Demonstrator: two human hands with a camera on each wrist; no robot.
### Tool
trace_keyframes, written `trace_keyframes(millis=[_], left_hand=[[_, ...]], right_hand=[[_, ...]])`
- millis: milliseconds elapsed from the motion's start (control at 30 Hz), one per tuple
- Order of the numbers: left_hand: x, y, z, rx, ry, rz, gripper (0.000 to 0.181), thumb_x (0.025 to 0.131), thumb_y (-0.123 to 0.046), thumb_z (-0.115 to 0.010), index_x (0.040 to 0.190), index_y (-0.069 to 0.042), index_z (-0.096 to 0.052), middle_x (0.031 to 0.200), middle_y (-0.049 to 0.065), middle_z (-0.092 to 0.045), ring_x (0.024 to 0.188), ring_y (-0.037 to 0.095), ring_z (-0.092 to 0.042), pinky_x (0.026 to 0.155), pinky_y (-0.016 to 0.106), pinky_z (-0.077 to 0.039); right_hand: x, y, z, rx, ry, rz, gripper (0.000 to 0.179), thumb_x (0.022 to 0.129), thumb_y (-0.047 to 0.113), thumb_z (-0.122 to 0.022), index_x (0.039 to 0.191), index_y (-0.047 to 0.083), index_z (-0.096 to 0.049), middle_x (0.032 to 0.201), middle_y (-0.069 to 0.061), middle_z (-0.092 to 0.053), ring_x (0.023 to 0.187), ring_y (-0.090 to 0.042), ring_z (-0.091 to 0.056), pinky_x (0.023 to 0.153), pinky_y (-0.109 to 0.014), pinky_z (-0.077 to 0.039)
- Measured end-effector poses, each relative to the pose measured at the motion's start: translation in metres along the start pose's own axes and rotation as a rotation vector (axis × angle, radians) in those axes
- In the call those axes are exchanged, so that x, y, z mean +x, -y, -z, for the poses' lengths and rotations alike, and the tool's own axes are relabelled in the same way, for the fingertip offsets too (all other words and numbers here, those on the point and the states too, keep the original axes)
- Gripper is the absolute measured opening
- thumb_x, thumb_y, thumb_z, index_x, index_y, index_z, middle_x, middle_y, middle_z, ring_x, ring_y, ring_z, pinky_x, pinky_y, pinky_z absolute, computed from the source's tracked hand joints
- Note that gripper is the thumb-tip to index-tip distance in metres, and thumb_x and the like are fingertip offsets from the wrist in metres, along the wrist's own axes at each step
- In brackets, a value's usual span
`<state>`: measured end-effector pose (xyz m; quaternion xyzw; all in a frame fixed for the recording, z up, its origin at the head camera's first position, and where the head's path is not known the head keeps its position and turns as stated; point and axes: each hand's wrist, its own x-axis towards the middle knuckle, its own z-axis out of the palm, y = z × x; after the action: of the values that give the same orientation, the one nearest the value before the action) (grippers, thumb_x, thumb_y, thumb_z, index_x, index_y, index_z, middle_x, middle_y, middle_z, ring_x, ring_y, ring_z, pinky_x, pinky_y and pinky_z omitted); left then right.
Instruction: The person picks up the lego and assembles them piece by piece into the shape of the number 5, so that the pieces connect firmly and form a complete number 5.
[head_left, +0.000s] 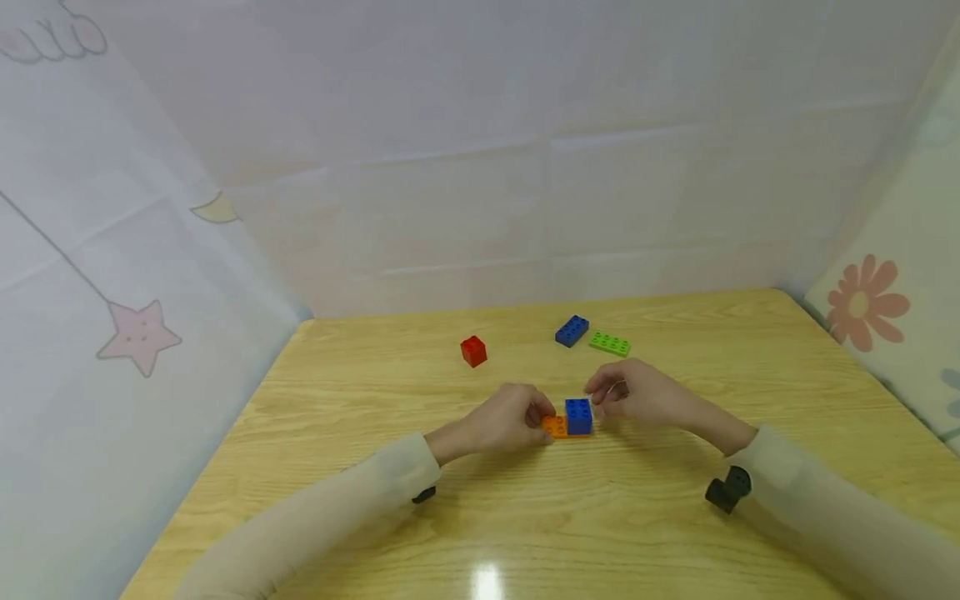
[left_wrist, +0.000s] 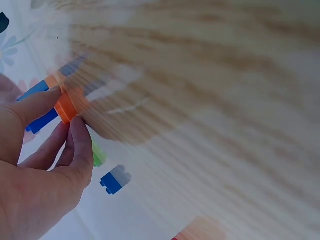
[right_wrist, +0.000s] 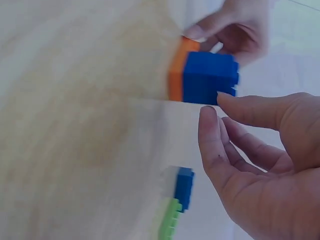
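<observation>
An orange building brick [head_left: 555, 427] lies low on the table, with a square blue brick [head_left: 578, 417] standing on its right half. My left hand [head_left: 516, 418] pinches the orange brick at its left end; the left wrist view shows thumb and fingertips on opposite sides of the orange brick [left_wrist: 65, 107]. To the right of the blue brick, my right hand [head_left: 642, 393] has its fingers loosely bent with nothing held between them. In the right wrist view the thumb tip is right at the corner of the blue brick [right_wrist: 207, 77], and the forefinger is just beside it.
Farther back on the wooden table [head_left: 360, 375] are a red brick [head_left: 473, 351], a long blue brick [head_left: 572, 331] and a flat green brick [head_left: 610, 343]. Behind the table hangs pale cloth [head_left: 450, 208], with printed cloth at both sides.
</observation>
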<state>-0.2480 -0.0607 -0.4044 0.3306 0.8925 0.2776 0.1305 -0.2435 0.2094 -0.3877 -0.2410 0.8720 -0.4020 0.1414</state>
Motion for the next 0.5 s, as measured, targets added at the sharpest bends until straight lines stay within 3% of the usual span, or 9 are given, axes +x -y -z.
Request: trace_keyframes(millis=[200, 300, 500], left_hand=[[0.0, 0.001, 0.001, -0.017, 0.0, 0.015, 0.033, 0.09, -0.017, -0.084, 0.121, -0.007, -0.076, 0.115, 0.006, -0.077, 0.095, 0.011, -0.071, 0.084, 0.018, -0.058], [0.0, 0.001, 0.001, -0.024, 0.001, 0.019, 0.033, 0.09, -0.017, -0.085, 0.12, -0.006, -0.076, 0.115, 0.006, -0.077, 0.096, 0.012, -0.072, 0.085, 0.019, -0.058], [0.0, 0.001, 0.001, -0.044, 0.004, 0.016, 0.033, 0.09, -0.016, -0.084, 0.12, -0.006, -0.076, 0.115, 0.007, -0.077, 0.097, 0.013, -0.073, 0.085, 0.019, -0.059]], right_hand=[[0.001, 0.016, 0.02, 0.005, -0.108, 0.003, 0.036, 0.098, 0.016, -0.075, 0.129, -0.002, -0.068, 0.121, -0.021, -0.071, 0.103, -0.024, -0.074, 0.088, -0.04, -0.062], [0.003, 0.016, 0.026, 0.028, -0.147, -0.005, 0.038, 0.097, 0.019, -0.077, 0.129, 0.001, -0.068, 0.122, -0.02, -0.071, 0.103, -0.025, -0.074, 0.089, -0.043, -0.062], [0.013, 0.012, 0.033, -0.041, -0.213, -0.008, 0.04, 0.097, 0.026, -0.078, 0.13, 0.005, -0.07, 0.125, -0.017, -0.073, 0.113, -0.03, -0.071, 0.095, -0.049, -0.06]])
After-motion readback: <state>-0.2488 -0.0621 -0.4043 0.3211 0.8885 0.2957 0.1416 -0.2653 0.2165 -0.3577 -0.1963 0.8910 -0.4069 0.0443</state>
